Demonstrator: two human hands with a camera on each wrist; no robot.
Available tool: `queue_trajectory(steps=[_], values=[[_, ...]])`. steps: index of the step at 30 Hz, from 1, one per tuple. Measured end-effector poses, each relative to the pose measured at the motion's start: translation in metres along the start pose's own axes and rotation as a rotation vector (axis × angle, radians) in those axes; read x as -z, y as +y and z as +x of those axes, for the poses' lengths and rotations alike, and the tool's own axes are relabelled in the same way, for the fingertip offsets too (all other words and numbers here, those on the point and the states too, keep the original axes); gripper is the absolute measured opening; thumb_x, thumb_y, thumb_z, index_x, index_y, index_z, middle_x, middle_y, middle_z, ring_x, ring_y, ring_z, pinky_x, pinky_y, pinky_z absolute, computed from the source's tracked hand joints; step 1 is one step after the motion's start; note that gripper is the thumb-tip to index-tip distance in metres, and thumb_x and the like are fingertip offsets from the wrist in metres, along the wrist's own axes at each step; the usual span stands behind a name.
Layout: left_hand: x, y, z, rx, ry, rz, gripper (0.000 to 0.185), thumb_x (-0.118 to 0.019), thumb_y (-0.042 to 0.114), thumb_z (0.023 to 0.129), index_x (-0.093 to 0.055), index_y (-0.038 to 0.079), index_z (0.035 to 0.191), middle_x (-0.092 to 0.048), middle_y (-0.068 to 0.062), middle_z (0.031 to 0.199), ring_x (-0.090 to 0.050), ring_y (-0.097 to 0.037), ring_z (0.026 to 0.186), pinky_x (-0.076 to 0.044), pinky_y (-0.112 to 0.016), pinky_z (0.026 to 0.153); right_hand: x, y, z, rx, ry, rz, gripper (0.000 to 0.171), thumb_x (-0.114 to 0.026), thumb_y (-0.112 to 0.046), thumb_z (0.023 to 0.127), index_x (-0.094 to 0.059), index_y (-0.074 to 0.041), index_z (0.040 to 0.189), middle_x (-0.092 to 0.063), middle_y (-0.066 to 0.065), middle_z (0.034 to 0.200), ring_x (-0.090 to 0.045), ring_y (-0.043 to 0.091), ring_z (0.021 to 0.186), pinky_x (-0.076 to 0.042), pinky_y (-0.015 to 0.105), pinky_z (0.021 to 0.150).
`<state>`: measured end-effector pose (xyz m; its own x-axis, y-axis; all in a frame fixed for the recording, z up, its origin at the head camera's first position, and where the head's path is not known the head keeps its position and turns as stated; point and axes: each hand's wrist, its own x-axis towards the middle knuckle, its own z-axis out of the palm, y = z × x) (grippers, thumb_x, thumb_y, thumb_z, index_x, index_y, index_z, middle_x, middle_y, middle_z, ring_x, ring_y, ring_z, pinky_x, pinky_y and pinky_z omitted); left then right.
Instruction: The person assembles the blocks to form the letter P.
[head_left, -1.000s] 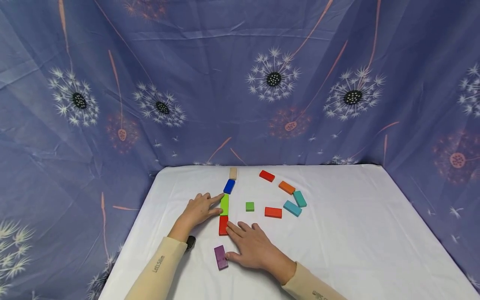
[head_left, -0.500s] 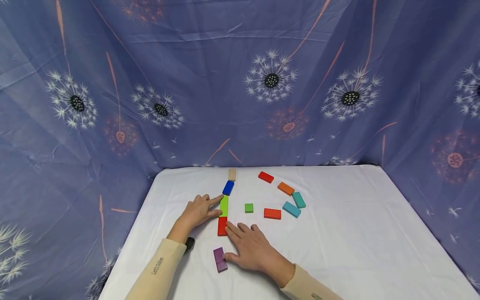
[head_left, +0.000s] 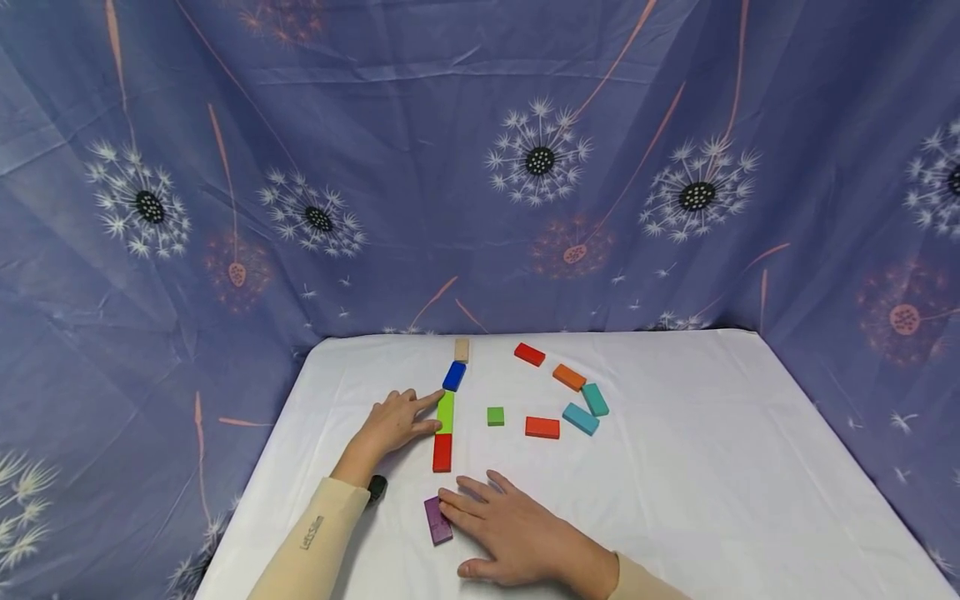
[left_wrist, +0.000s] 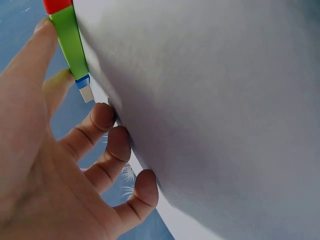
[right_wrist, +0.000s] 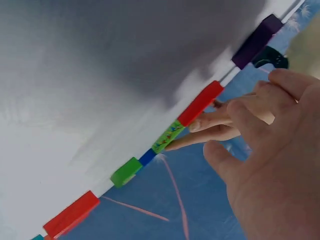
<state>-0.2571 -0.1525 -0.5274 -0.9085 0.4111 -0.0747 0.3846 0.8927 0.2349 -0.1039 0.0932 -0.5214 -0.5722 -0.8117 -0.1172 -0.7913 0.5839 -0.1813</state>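
A line of blocks runs away from me: red point(head_left: 442, 452), light green point(head_left: 446, 412), blue point(head_left: 453, 376) and beige point(head_left: 461, 350). My left hand point(head_left: 423, 414) lies flat on the white table, its index finger and thumb touching the left side of the light green block point(left_wrist: 70, 42). A purple block point(head_left: 437, 520) lies apart, nearer me. My right hand point(head_left: 472, 533) rests palm down with its fingers spread, and its fingertips reach the purple block's right side. It holds nothing. The red block point(right_wrist: 200, 103) and the purple block point(right_wrist: 256, 41) also show in the right wrist view.
Loose blocks lie to the right: a small green cube point(head_left: 495, 416), a red one point(head_left: 542, 427), two teal ones point(head_left: 582, 418), an orange one point(head_left: 568, 377) and another red point(head_left: 529, 354). Blue dandelion-print cloth point(head_left: 480, 167) walls the table point(head_left: 712, 467) at the back and sides.
My right hand has drawn back from the red block toward me; its fingertips now lie beside the purple block. The left hand and the blocks have stayed put.
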Motion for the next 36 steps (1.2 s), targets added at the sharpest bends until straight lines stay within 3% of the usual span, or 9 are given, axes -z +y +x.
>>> queue_trajectory(steps=[8, 14, 26, 36], values=[[-0.001, -0.001, 0.000, 0.011, 0.000, 0.026, 0.067, -0.062, 0.063, 0.089, -0.045, 0.040, 0.149, -0.064, -0.009, 0.115, -0.052, -0.022, 0.090, -0.050, -0.055, 0.084, 0.003, -0.009, -0.004, 0.029, -0.061, -0.004, 0.077, -0.023, -0.076, 0.095, -0.021, -0.034, 0.159, -0.020, -0.019, 0.164, -0.023, 0.016, 0.153, -0.027, 0.057, 0.118], [0.002, -0.005, -0.004, 0.008, 0.006, 0.004, 0.066, -0.062, 0.061, 0.090, -0.044, 0.039, 0.150, -0.062, -0.010, 0.121, -0.055, -0.025, 0.098, -0.049, -0.057, 0.087, -0.001, -0.013, -0.002, 0.016, -0.058, 0.015, 0.075, -0.025, -0.075, 0.095, -0.024, -0.034, 0.159, -0.023, -0.019, 0.163, -0.028, 0.017, 0.150, -0.028, 0.058, 0.117], [0.003, 0.001, 0.002, 0.010, -0.014, -0.018, 0.066, -0.062, 0.059, 0.090, -0.043, 0.039, 0.150, -0.061, -0.012, 0.129, -0.055, -0.030, 0.108, -0.046, -0.060, 0.093, -0.006, -0.016, 0.006, -0.185, -0.002, -0.033, 0.076, -0.033, -0.075, 0.094, -0.027, -0.033, 0.158, -0.026, -0.015, 0.164, -0.031, 0.023, 0.150, -0.025, 0.061, 0.117], [0.002, 0.000, 0.002, 0.048, -0.029, -0.026, 0.069, -0.064, 0.062, 0.088, -0.043, 0.042, 0.150, -0.061, -0.010, 0.128, -0.055, -0.028, 0.108, -0.044, -0.064, 0.098, -0.008, -0.023, 0.018, -0.248, 0.001, -0.033, 0.076, -0.036, -0.074, 0.094, -0.030, -0.033, 0.157, -0.025, -0.015, 0.164, -0.039, 0.024, 0.144, -0.034, 0.060, 0.113]])
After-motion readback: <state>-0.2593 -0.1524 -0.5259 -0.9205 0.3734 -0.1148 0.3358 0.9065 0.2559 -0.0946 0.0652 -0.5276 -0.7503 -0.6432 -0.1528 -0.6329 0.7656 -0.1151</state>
